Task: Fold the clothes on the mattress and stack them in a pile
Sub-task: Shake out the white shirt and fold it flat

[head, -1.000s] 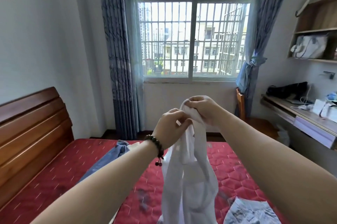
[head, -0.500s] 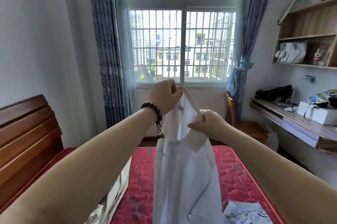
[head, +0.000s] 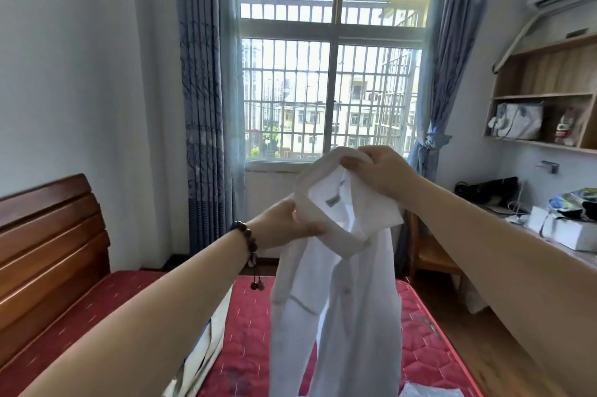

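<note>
Head view: a white shirt point(head: 339, 299) hangs above the red mattress point(head: 245, 348), held up by its collar. The left hand point(head: 284, 225) pinches the collar's lower edge; the right hand point(head: 378, 173) grips its top.

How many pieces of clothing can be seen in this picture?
3. A white shirt hangs from both hands; a beige garment lies on the mattress lower left; a light garment shows at the bottom edge. Others may be hidden.
</note>
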Demonstrator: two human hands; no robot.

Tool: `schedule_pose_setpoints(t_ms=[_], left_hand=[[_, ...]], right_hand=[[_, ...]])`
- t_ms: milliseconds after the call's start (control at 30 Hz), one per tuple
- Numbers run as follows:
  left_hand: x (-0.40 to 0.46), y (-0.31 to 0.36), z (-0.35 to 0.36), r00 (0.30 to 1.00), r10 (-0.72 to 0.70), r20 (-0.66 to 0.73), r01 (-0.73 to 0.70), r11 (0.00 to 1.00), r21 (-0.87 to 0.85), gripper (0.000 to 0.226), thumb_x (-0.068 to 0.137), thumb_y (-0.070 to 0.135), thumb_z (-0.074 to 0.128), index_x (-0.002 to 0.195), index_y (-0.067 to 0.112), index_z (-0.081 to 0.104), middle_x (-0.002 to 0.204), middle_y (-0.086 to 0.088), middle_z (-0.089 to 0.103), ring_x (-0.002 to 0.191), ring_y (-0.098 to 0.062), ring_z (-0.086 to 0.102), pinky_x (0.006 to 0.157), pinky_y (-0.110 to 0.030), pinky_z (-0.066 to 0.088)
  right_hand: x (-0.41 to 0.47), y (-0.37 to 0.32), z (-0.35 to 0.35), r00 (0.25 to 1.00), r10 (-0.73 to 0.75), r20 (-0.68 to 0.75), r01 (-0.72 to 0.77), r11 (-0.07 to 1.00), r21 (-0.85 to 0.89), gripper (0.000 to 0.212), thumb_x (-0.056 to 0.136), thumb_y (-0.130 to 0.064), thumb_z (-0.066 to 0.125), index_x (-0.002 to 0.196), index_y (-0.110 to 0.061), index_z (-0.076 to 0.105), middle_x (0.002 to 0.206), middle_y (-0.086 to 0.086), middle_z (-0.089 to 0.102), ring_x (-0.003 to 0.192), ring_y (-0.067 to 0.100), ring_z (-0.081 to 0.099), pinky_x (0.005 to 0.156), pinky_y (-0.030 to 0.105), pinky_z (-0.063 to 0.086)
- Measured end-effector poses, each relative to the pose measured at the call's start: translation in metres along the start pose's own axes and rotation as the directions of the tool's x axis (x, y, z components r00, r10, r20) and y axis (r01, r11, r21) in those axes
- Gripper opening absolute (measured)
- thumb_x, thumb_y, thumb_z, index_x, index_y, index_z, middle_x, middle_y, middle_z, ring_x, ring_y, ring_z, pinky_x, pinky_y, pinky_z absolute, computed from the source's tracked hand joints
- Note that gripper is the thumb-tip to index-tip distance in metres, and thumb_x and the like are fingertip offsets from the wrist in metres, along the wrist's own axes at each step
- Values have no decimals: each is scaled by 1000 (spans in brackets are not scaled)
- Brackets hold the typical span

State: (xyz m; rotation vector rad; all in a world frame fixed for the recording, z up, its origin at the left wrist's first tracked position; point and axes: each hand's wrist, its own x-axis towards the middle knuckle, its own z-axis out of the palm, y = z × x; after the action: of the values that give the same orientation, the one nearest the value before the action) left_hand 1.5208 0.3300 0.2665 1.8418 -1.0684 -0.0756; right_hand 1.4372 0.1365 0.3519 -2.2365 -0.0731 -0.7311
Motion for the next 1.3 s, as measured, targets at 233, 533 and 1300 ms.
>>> schedule_pose_setpoints(t_ms=[233, 533, 1300], left_hand=[[-7, -4, -5, 983, -51, -176, 49, 999, -16, 15, 82, 15, 75, 77, 3, 67, 61, 7, 60, 49, 1, 54, 51, -14, 44], [6, 34, -53, 983, -8, -183, 47, 976, 213, 21, 85, 25, 70, 88, 5, 76, 70, -10, 67, 62, -12, 53, 63, -20, 49], [-25, -39, -56, 935, -88, -342, 274, 793, 544, 16, 88, 14, 66, 76, 8, 74, 71, -3, 67, 71, -16, 60, 67, -17, 40]], right_hand=[[10, 0, -14, 997, -81, 4, 81, 983, -163, 33, 90, -33, 65, 70, -7, 65, 56, -1, 50, 53, 13, 43, 54, 25, 33], [-10, 68, -50, 887, 126, 444, -200, 972, 124, 37, 70, -54, 73, 88, -23, 75, 90, 3, 72, 81, 15, 69, 77, 31, 56], [-17, 77, -12, 982, -19, 190, 58, 978, -200, 16, 87, -26, 69, 77, -15, 71, 53, -1, 47, 48, 5, 36, 49, 13, 31]])
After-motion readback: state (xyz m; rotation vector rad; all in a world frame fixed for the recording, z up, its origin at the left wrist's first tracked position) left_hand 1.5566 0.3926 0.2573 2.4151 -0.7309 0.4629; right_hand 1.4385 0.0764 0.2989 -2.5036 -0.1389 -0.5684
